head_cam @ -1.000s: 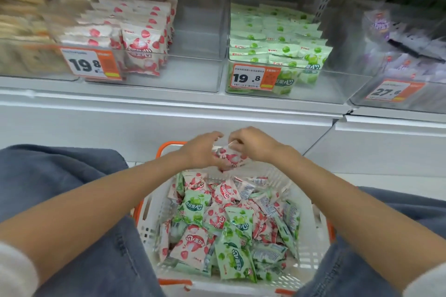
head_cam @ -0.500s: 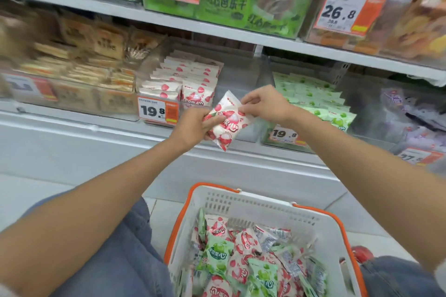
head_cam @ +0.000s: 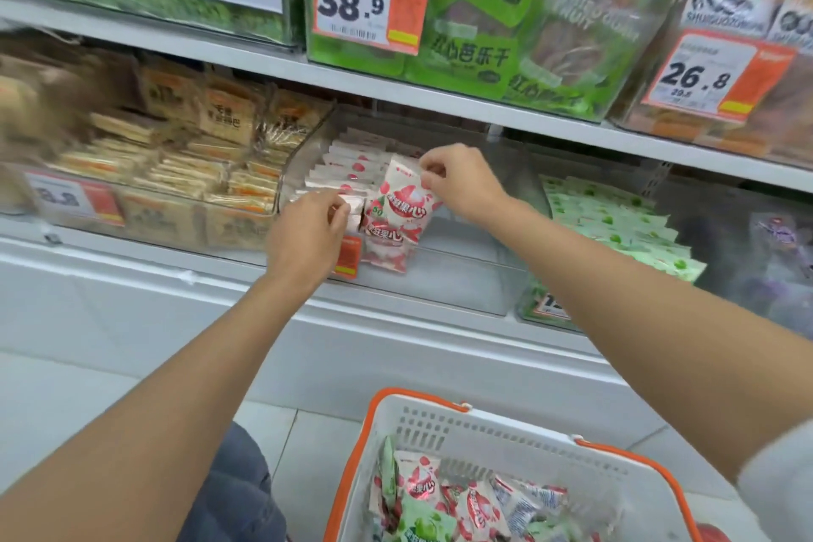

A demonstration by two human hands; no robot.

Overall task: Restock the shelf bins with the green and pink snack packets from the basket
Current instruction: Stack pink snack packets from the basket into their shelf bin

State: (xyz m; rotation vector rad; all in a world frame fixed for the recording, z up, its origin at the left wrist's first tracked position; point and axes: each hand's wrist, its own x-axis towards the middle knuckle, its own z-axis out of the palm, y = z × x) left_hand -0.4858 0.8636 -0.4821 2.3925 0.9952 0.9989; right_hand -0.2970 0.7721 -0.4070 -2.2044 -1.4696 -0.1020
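Note:
My right hand (head_cam: 457,185) pinches the top edge of a pink snack packet (head_cam: 402,202) and holds it upright at the front of the clear pink-packet bin (head_cam: 462,277). My left hand (head_cam: 308,229) is at the front row of stacked pink packets (head_cam: 347,167) in that bin, with its fingers curled on their edges. To the right stands the green-packet bin (head_cam: 616,224). The white basket with orange rim (head_cam: 484,427) sits at the bottom, holding mixed pink and green packets (head_cam: 440,506).
Left of the pink bin stands a bin of brown biscuit packs (head_cam: 184,172). A bin of purple packets (head_cam: 774,242) is at the far right. The upper shelf (head_cam: 396,88) carries large green and orange bags with price tags. My denim-clad knee (head_cam: 237,488) is beside the basket.
Both hands have carried the pink packet forward from in front of the shelf into the pink bin. The view has tilted upward, so less of the basket shows.

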